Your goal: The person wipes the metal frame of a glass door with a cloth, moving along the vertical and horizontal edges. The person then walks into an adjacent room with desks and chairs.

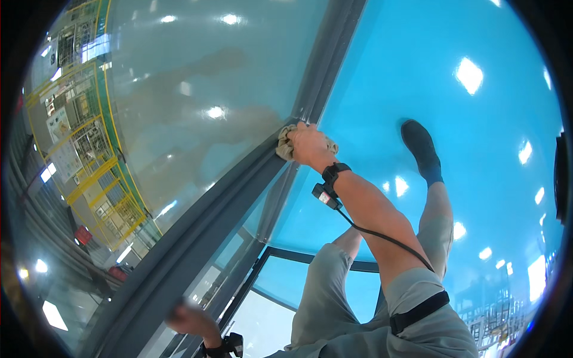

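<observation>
My right hand (309,145) is closed round a crumpled beige cloth (286,143). It presses the cloth on the dark grey frame (203,221), where the long rail meets the upright-looking bar (334,59). Some of the cloth sticks out on the far side of my fingers. Low in the view, my left hand (192,322) is beside the same frame, and its fingers are blurred, so whether it touches the frame is unclear. Each wrist wears a black strap with a small device; a cable (382,234) runs up my right forearm.
Glass panes (197,77) with reflections fill the frame's left side. Beyond them stand yellow railings (98,173). A glossy blue floor (489,161) lies to the right, with my dark shoe (421,143) on it. Another dark-framed panel (286,256) is below.
</observation>
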The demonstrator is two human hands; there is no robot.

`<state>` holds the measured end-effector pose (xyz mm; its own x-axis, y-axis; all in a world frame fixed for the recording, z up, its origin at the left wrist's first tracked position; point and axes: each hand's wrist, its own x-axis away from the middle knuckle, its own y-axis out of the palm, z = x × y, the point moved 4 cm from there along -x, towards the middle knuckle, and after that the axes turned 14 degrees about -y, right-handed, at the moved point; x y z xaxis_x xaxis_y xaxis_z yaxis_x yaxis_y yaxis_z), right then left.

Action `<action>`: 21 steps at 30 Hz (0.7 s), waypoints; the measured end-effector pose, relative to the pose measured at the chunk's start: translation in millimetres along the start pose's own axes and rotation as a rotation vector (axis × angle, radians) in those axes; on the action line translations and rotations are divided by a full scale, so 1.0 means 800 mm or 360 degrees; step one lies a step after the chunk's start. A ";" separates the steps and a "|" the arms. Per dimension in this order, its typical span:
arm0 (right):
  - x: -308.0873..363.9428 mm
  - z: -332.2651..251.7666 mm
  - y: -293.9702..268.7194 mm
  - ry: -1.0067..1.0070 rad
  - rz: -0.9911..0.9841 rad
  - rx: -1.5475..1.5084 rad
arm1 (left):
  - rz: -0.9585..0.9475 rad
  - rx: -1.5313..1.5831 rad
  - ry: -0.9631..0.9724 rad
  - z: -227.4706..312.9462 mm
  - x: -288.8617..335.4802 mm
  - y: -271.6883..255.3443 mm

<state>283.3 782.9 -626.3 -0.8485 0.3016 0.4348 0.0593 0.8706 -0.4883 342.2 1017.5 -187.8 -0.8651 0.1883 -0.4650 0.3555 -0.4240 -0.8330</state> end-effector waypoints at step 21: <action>0.094 -0.161 -0.118 -0.0822 -0.0122 -0.0663 | -0.0327 -0.0163 -0.0119 -0.032 -0.007 -0.015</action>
<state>281.4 773.4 -450.4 -0.9951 0.0980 -0.0119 0.0987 0.9908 -0.0925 352.3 1044.0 -183.1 -0.9455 0.1934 -0.2622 0.1999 -0.2909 -0.9356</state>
